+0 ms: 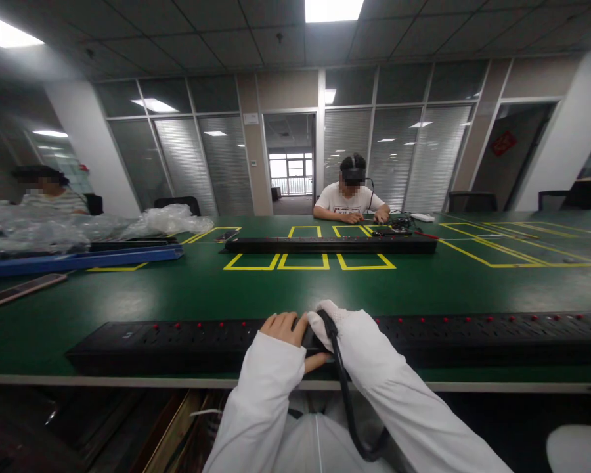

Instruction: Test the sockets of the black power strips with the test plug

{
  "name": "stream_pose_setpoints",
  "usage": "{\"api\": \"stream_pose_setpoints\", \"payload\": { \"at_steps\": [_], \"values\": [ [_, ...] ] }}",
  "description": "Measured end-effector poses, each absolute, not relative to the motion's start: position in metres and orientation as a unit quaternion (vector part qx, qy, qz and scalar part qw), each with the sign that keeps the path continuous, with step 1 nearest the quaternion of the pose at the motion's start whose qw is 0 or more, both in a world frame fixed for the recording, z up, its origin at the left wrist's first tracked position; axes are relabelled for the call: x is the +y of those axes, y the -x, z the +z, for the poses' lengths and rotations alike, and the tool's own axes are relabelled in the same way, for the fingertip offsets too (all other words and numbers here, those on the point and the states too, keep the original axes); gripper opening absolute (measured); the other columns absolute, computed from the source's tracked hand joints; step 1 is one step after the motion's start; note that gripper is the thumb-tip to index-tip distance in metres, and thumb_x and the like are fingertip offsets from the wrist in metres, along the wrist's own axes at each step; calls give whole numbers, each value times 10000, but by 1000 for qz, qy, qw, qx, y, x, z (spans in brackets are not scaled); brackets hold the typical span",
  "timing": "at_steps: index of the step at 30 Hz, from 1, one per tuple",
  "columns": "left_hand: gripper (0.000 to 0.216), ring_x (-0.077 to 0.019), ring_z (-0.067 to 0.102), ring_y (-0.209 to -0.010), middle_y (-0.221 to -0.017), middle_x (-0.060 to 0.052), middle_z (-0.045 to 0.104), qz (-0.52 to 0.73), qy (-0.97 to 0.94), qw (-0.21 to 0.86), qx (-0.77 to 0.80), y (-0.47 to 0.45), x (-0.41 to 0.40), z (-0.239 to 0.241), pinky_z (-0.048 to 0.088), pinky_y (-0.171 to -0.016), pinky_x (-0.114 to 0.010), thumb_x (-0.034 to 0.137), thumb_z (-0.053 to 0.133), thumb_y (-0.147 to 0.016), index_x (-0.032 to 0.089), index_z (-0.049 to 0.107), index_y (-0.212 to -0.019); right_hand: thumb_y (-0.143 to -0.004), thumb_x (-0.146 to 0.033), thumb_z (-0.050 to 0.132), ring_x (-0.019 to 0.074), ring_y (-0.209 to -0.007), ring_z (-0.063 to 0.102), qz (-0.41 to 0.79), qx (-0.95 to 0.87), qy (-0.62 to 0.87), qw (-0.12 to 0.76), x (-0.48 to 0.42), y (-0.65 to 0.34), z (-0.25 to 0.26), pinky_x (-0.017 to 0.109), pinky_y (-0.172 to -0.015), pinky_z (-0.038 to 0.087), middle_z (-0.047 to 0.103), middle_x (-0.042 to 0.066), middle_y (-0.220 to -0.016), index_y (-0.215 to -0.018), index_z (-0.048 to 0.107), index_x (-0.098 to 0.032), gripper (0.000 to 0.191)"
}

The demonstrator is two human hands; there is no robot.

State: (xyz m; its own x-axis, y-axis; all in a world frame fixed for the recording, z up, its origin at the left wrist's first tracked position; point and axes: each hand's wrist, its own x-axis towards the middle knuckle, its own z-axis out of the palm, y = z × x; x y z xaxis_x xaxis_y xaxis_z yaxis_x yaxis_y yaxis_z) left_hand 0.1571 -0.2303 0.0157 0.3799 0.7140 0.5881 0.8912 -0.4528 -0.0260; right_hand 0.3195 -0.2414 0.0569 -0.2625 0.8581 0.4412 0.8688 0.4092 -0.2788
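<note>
A long black power strip (177, 348) with a row of small red dots lies along the near edge of the table. My left hand (285, 332), bare below a white sleeve, is closed over its middle, fingers on top and thumb on the front side. My right hand (332, 318), in a white glove, is closed on a black plug at the same spot, right beside my left hand. From it a thick black cable (342, 387) hangs down over the table edge to my lap. The plug is mostly hidden by my hands, so I cannot tell whether it sits in a socket.
Across the green table (187, 292) lies a second black power strip (329, 245) among yellow tape outlines. Clear plastic wrapping (79, 226) and a blue bar (79, 263) lie at left, near a phone (22, 292). A person (349, 197) sits opposite; another person (49, 194) sits far left.
</note>
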Motion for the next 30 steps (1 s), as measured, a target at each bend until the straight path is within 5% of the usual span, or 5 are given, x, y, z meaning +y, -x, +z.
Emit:
{"api": "stream_pose_setpoints", "payload": {
  "at_steps": [3,8,11,22,30],
  "values": [
    [675,-281,574,-944,-1014,-113,632,-256,816,174,-489,-157,-229,14,391,-889,-442,632,607,-637,186,557,-1141,-831,-500,447,108,-624,564,-7,-793,530,299,-248,-319,61,209,-567,340,631,-7,-762,-1029,587,-240,356],
    [766,-303,570,-964,-1022,-135,632,-261,809,174,-497,-157,-228,13,401,-871,-451,744,491,-653,160,570,-1141,-868,-488,383,88,-752,548,246,-723,515,388,-251,-339,85,182,-690,400,594,-23,-792,-981,597,-237,349],
    [776,-301,570,-975,-1043,-135,631,-265,808,176,-497,-158,-229,13,400,-880,-449,759,474,-652,164,576,-1139,-842,-584,354,98,-696,529,260,-690,557,382,-250,-360,96,198,-649,392,596,-16,-757,-906,597,-219,443],
    [728,-289,588,-951,-1031,-126,646,-286,801,203,-486,-159,-227,9,408,-882,-446,732,524,-636,181,592,-1106,-863,-513,341,90,-542,497,48,-770,594,227,-251,-351,86,218,-541,311,602,-5,-655,-975,623,-243,407],
    [745,-295,588,-954,-1033,-125,642,-287,803,193,-485,-158,-225,8,419,-875,-456,739,523,-625,181,589,-1114,-800,-639,360,81,-449,408,-47,-735,629,248,-242,-351,73,231,-478,261,599,8,-623,-866,633,-238,490]
  ]
}}
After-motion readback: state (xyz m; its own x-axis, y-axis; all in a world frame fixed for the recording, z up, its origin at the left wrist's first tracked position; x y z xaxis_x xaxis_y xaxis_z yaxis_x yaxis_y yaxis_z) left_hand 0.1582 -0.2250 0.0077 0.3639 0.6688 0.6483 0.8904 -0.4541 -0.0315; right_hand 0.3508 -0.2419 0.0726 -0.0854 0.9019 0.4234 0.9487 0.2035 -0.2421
